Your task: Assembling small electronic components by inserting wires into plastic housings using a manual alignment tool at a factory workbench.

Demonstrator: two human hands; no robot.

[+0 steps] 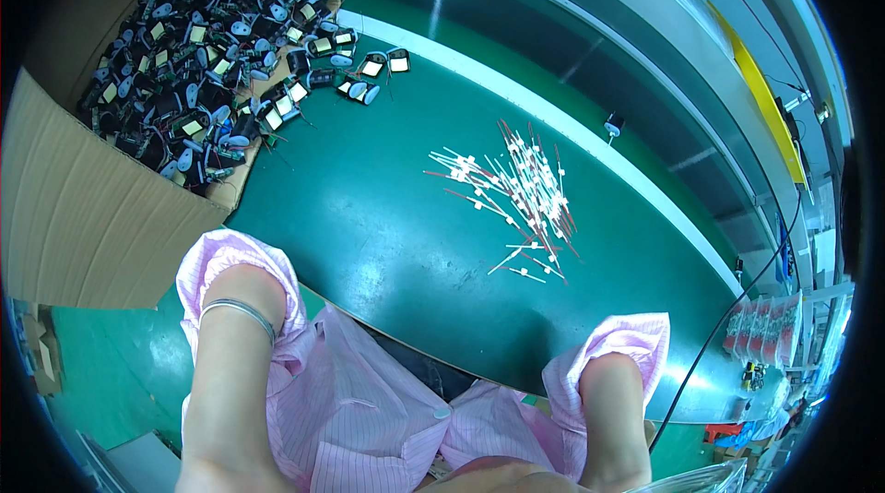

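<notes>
Both my hands lie outside the picture. My bare left forearm (pixel 226 382), with a silver bangle on it, runs down to the lower edge from a rolled pink striped sleeve (pixel 295 336). My right forearm (pixel 613 419) also leaves by the lower edge, lower right. On the green tabletop (pixel 369 198) before me lies a loose pile of thin white and red wires with small white connectors (pixel 539 189). Several small black devices with grey oval parts and cream pads (pixel 373 64) lie on the table by the box.
A cardboard box (pixel 101 225) heaped with the same black devices (pixel 212 41) stands open at the left. A white rail (pixel 479 69) borders the table's far side, with one small device (pixel 615 124) beyond it. A black cable (pixel 719 327) hangs down on the right.
</notes>
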